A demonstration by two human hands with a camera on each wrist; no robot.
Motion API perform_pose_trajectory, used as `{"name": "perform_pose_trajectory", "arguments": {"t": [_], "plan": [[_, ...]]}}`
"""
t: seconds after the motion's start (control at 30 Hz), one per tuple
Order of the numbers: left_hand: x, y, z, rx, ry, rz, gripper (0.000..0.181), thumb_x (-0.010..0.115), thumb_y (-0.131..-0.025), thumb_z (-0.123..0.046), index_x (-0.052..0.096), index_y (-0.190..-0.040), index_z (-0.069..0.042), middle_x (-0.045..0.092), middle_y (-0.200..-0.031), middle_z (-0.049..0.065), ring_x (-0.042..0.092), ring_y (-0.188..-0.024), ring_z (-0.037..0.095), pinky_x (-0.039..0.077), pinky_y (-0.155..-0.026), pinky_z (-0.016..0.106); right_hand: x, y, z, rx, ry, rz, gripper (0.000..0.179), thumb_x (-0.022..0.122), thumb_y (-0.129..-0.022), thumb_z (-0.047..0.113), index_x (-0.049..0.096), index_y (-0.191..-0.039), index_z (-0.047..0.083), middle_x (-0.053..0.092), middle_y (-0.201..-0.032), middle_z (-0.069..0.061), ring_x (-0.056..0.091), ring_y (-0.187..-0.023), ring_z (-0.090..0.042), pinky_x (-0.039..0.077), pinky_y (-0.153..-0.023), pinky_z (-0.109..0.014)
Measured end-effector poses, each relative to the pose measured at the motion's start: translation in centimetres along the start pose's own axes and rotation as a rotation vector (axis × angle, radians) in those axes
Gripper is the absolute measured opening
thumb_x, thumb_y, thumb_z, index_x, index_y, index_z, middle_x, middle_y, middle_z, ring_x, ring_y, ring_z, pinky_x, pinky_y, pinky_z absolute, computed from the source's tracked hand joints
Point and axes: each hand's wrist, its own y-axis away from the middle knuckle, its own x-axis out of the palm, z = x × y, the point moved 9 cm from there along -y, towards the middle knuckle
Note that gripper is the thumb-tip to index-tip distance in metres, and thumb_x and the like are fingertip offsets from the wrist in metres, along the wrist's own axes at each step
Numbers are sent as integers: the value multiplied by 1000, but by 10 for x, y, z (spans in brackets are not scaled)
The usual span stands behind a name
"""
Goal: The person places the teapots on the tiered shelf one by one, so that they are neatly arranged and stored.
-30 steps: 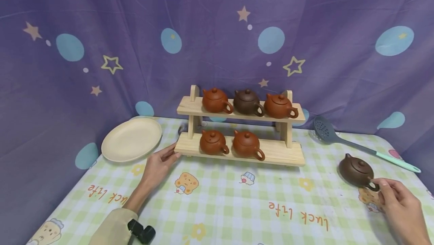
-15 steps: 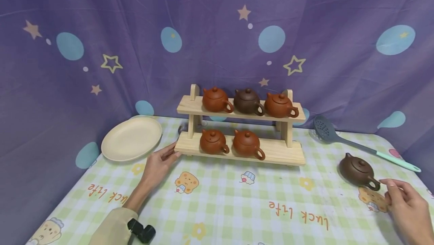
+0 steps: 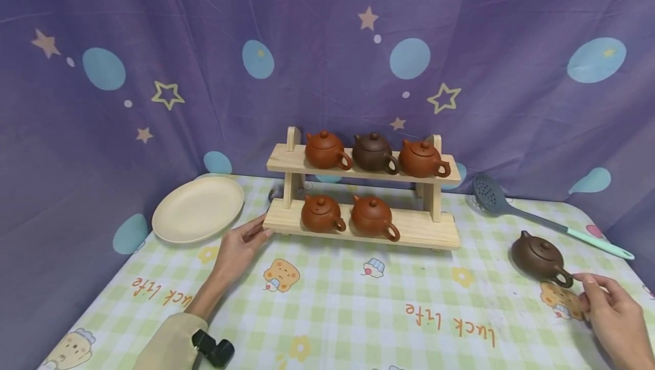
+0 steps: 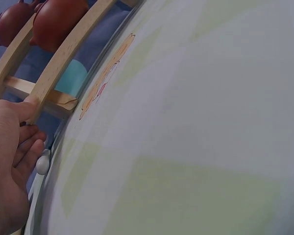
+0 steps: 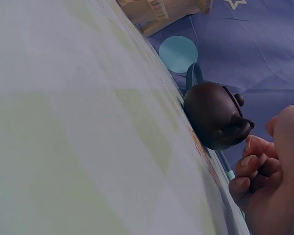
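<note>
At the left end of the two-tier wooden display shelf [image 3: 419,233], my left hand [image 3: 239,253] pinches the lower board. In the left wrist view the thumb [image 4: 27,108] lies over that board's end and fingers are below it. A dark brown teapot [image 3: 538,257] sits on the tablecloth at the right. My right hand [image 3: 616,310] is just beside its handle, loosely curled, with the thumb and index fingertip apart. The right wrist view shows the fingertips [image 5: 252,144] close to the teapot handle [image 5: 237,129] and not around it; whether they touch it I cannot tell.
Red-brown teapots [image 3: 320,213] and one dark teapot [image 3: 373,153] stand on both shelf tiers. An oval cream plate [image 3: 199,211] lies at the left. Behind the brown teapot lies a skimmer [image 3: 532,217] with a mint handle. A purple curtain [image 3: 327,29] hangs behind the table.
My right hand has let go of the brown teapot's handle and shifted slightly to the right. The teapot stays on the cloth. My left hand keeps its hold on the shelf.
</note>
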Motion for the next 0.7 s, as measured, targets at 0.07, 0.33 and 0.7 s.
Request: {"name": "perform_pose_trajectory", "arguments": {"t": [0.07, 0.33, 0.7], "plan": [[0, 0, 0, 0, -1, 1, 55, 69, -102, -31, 56, -147, -3, 66, -135, 19, 67, -118, 32, 56, -99, 36, 1, 0, 0, -17, -1, 9, 32, 35, -114, 37, 58, -109, 16, 54, -68, 4, 46, -57, -11, 38, -46, -26], [0, 1, 0, 1, 0, -4, 54, 70, -102, -31, 57, -147, -3, 66, -134, 18, 68, -117, 32, 56, -98, 36, 10, 0, 6, -7, 38, 75, 51, 33, -114, 36, 52, -123, -11, 55, -67, 3, 46, -58, -10, 38, -49, -25], [0, 1, 1, 12, 6, -1, 55, 69, -102, -31, 56, -147, -3, 66, -134, 18, 67, -118, 32, 56, -98, 35, 19, -2, 6, -16, 66, 106, 55, 31, -114, 40, 54, -115, -10, 52, -68, -2, 45, -57, -13, 35, -51, -27]]}}
